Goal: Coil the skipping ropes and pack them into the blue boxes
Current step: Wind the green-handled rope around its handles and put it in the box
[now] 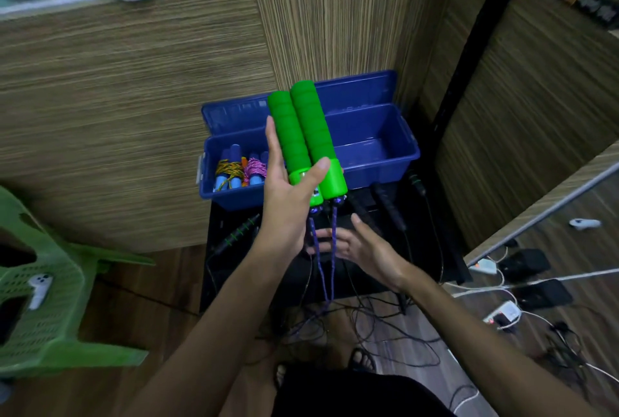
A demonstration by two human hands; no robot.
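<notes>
Green handles (306, 145) in left hand (288, 205), seemingly cradled.

place: home or small office room | cues: wood-grain partition walls (134, 88); wood-look floor (167, 282); green plastic chair (50, 309); chargers and cables (502, 313) strewn on the floor

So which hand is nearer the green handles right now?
Left. The left hand holds the green handles at their lower end; the right hand is open below them, by the hanging purple rope.
</notes>
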